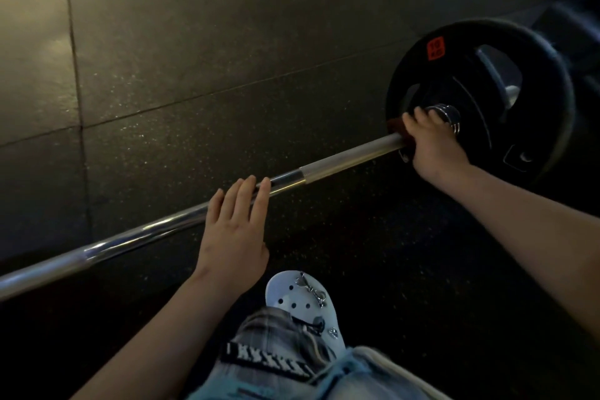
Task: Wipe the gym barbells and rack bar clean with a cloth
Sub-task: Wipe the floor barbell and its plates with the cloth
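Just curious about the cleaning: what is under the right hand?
A dark reddish cloth peeks out beneath the right hand, against the bar. The fingers cover most of it.

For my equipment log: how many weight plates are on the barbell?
1: a round black weight plate with a red label, on the steel barbell's end by the right hand. More may hide behind it.

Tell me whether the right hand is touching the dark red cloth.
Touching: the head view shows the right hand curled over the dark red cloth on the silver steel barbell bar.
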